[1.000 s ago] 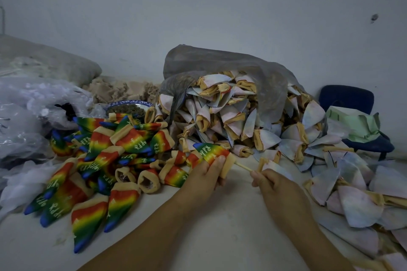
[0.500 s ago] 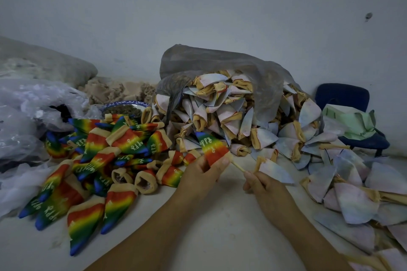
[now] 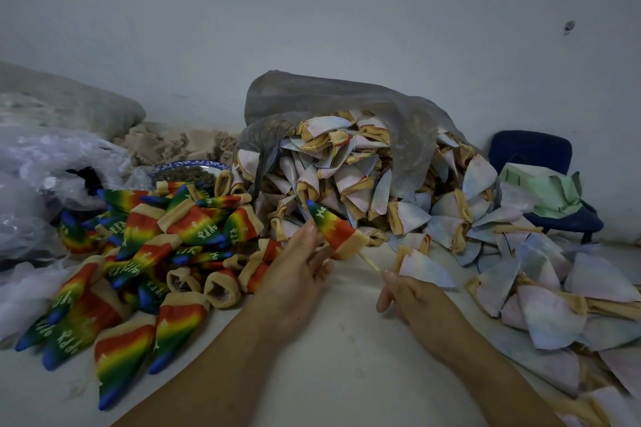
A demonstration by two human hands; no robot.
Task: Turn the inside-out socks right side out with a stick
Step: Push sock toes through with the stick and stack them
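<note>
Rainbow sock (image 3: pixel 334 227) on stick (image 3: pixel 369 262), held above table (image 3: pixel 329 357) mid-frame.

Sock is print-side out: blue pointed toe up-left, then green, yellow and red bands, tan cuff at lower right, white lettering near the toe. Left hand (image 3: pixel 298 274) pinches it, thumb on the side, fingers under the cuff. The thin pale stick exits the cuff down-right into the right hand (image 3: pixel 412 298), whose fingers are curled round its lower end. A pale sock (image 3: pixel 425 265) is just behind that hand; can't tell if it's held. Rainbow pile (image 3: pixel 156 246) on the left, pale inside-out pile (image 3: pixel 347 177) spilling from grey bag (image 3: pixel 347 97) behind and right.
</note>
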